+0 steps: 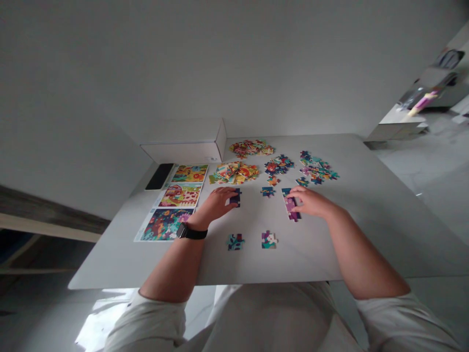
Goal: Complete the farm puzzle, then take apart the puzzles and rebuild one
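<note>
My left hand point(217, 201), with a black watch on its wrist, rests on the white table point(366, 205), fingers closed on a dark blue puzzle piece point(235, 197). My right hand point(311, 202) lies on the table to the right, fingertips pinching a purple puzzle piece point(292, 208). A small blue piece point(267, 191) lies between the two hands. Nearer to me lie a teal piece point(235, 241) and a purple-and-white piece point(268, 239). Behind the hands are several heaps of loose pieces: orange ones point(234, 172), red-and-blue ones point(279, 165) and teal ones point(317, 168).
Three picture cards point(176, 203) lie in a column at the left. A white box point(190, 144) stands at the back left, with a black phone point(159, 176) beside it. Another heap of pieces point(251, 147) sits by the box. A shelf with objects is far right.
</note>
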A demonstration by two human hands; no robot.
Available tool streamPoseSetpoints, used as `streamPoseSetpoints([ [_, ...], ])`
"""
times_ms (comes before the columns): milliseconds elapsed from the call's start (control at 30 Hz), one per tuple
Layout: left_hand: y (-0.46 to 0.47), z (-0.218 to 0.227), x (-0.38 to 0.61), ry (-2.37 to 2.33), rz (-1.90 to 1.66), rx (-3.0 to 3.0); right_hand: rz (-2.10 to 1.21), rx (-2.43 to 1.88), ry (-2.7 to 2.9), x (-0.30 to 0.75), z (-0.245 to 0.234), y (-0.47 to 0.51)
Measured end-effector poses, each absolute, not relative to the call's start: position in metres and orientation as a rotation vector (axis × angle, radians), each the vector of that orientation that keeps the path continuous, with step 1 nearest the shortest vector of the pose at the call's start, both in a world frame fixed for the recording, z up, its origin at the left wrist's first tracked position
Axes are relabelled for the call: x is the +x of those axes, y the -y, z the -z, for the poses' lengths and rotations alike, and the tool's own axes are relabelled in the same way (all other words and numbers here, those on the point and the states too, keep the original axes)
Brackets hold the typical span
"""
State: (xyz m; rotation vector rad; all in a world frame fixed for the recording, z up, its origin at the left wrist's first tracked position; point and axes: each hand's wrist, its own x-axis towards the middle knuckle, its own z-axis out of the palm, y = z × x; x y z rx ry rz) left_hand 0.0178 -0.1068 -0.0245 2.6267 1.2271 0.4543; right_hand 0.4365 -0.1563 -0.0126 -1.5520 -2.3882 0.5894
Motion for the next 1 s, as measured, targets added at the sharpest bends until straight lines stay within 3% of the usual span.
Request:
streamPoseSetpoints([
  [500,0.113,0.014,0.029,-1.200,-0.589,2.625,-0.596,-1.571,2.384,0.432,0.007,0.159],
  [1000,0.112,0.003,0.084,-1.041,-0.483,2.695,-0.589,-1.565,2.396,0.433,0.008,0.159],
])
